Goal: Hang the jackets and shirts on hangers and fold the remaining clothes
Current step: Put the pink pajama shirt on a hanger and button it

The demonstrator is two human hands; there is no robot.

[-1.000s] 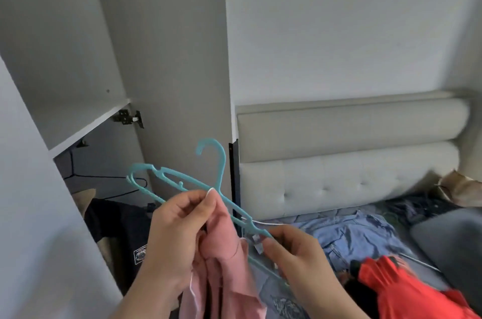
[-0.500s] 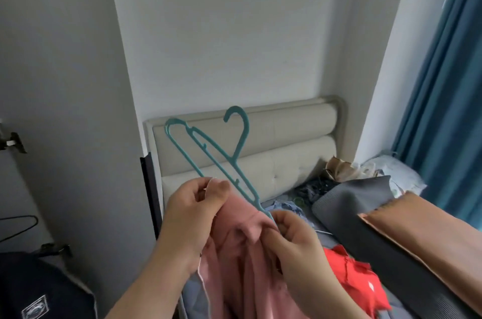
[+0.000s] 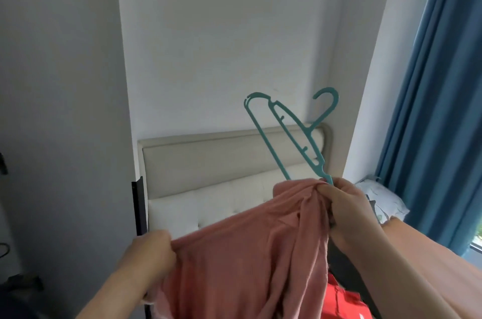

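A pink shirt point(image 3: 250, 253) is stretched between my two hands in front of me. My left hand point(image 3: 151, 253) grips its lower left edge in a fist. At the upper right, my right hand point(image 3: 347, 206) pinches the shirt's bunched top together with the lower end of a teal plastic hanger point(image 3: 292, 133). The hanger sticks up and to the left from that hand, its hook pointing upward; its lower end is hidden inside the fabric.
A beige padded headboard point(image 3: 208, 162) stands behind the shirt. A red garment point(image 3: 339, 300) lies on the bed below. Blue curtains point(image 3: 443, 110) hang at the right, with a pale pillow point(image 3: 383, 198) beneath. A white wardrobe panel point(image 3: 60, 84) fills the left.
My view has swung right, away from the wardrobe. My left hand slid down and left along the shirt, pulling it taut. The hanger has tilted more upright in my right hand.
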